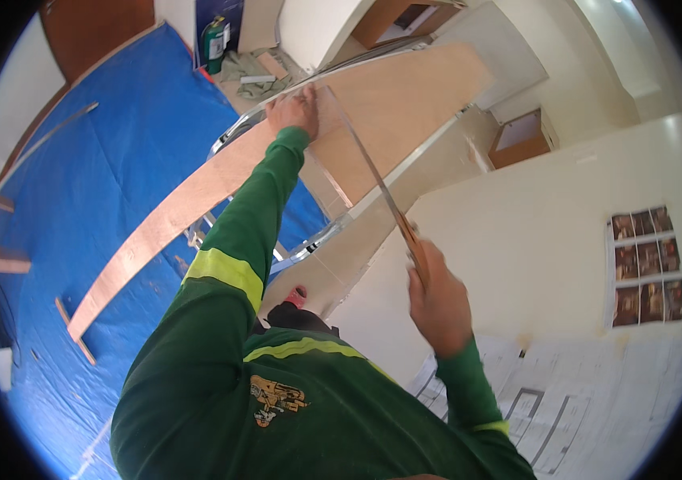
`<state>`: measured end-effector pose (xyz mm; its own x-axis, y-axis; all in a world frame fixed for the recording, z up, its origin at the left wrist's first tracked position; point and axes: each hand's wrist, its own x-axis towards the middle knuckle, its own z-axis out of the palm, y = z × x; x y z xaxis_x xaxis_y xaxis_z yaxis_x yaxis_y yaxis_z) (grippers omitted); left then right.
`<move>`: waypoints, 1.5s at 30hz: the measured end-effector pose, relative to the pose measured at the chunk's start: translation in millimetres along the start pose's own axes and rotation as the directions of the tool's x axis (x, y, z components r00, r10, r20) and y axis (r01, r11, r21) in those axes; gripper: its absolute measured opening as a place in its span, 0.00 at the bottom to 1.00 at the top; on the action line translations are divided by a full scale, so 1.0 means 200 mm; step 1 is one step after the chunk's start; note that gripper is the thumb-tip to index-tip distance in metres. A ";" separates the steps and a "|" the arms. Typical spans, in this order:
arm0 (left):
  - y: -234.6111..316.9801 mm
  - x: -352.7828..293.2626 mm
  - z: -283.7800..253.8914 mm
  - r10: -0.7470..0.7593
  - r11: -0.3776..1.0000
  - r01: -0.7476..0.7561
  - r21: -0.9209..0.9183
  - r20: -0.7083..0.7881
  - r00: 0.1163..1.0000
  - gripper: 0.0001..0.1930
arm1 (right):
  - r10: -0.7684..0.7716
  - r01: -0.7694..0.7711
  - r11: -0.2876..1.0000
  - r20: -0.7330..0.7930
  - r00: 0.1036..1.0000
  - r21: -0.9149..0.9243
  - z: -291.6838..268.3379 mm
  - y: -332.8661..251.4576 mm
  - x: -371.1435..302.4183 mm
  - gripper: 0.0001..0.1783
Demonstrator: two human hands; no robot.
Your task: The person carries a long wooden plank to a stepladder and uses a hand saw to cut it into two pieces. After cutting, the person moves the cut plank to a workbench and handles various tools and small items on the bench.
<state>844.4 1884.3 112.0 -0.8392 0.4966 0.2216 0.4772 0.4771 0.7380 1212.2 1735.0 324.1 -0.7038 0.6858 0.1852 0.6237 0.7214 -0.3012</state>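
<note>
Found L hand point(293, 114) placed on top of plywood point(409, 112), nr far edge, w/ fingers partly spread. Cannot tell any closing of L fingers round edge. Found R hand point(441, 300) folded firmly round tan handle point(416, 246) of saw-like tool, closed on same. Noted thin grey blade point(365, 153) running up-left from R fist across ply, w/ tip just beside L hand. Cannot tell depth of blade in ply.

Located ply at upper mid-view, over metal folding stand point(318, 240), w/ broad part to upper R and narrow length reaching down-left above blue sheet point(117, 160). Cannot tell one pc from two. Noted lower-left end at thin wood batten point(62, 310), contact unclear.

Observed on surrounds: long metal strip point(29, 150) far L; green extinguisher point(214, 46) and crumpled grey-green cloth point(237, 68) beyond stand; picture panel point(647, 266) on R wall; printed drawings point(573, 408) lower R. Noted green, yellow-banded sleeves on both arms, plus reddish footwear point(297, 297) below stand.
</note>
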 end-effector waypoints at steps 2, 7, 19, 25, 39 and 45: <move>0.04 -0.04 0.05 0.025 0.999 -0.025 0.038 -0.007 1.000 0.40 | 0.066 -0.064 0.998 0.060 0.996 -0.028 -0.06 -0.02 -0.02 0.26; -0.01 0.01 0.10 0.083 0.995 -0.084 0.049 0.018 0.996 0.38 | -0.079 0.092 0.995 0.257 0.963 -0.039 -0.10 -0.07 0.09 0.26; 0.00 0.00 0.01 0.026 0.998 -0.025 0.050 -0.023 0.999 0.39 | -0.045 0.056 0.995 0.121 0.992 -0.087 0.01 0.05 0.22 0.19; 0.10 0.02 0.05 0.083 0.996 -0.083 0.017 0.002 0.997 0.38 | -0.091 0.091 0.996 -0.006 0.996 0.026 0.43 0.15 0.79 0.19; 0.02 -0.06 0.01 0.039 0.990 -0.050 -0.134 -0.086 0.996 0.37 | -0.047 0.046 0.999 0.067 0.997 0.024 0.24 0.04 0.50 0.18; 0.08 -0.04 0.03 0.070 0.995 -0.071 -0.075 -0.023 0.997 0.36 | -0.117 0.116 0.993 -0.038 0.992 -0.037 0.54 0.10 0.91 0.18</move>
<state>859.7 1892.0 118.2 -0.8096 0.5121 0.2870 0.5150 0.3850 0.7659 1059.8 1864.2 250.6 -0.7588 0.5995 0.2547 0.5499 0.7992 -0.2429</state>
